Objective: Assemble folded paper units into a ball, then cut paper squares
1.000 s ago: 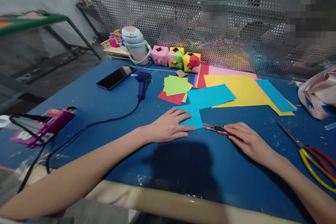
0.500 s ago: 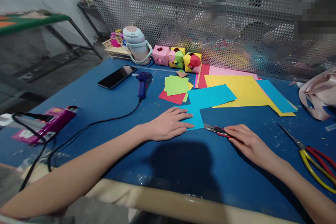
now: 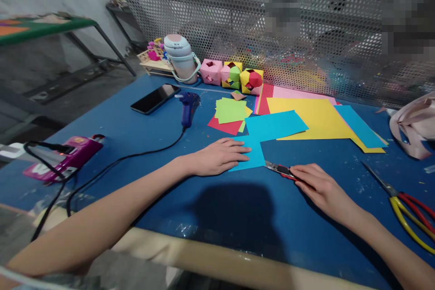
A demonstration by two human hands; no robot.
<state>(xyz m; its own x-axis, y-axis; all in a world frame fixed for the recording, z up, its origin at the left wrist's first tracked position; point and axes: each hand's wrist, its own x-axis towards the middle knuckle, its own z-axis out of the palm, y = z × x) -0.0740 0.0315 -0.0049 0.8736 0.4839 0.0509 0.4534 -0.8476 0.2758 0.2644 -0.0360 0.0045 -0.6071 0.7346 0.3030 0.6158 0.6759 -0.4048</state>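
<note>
My left hand lies flat, fingers stretched out, on a small piece of blue paper and covers its left part. In my right hand is a red and black utility knife, its blade tip at the lower right corner of that paper. Whether the tip touches the paper I cannot tell. Just behind lies a larger blue sheet, partly over a yellow sheet. Left of it, green square papers rest on a red one.
Scissors lie at the right. A blue glue gun, its cord leading to a purple power strip, and a phone are at the left. Folded paper cubes and a bottle stand by the perforated metal panel.
The view has shifted slightly. My left hand has moved a little back from the small blue paper's front edge, which now shows more. The knife stays at the paper's corner.
</note>
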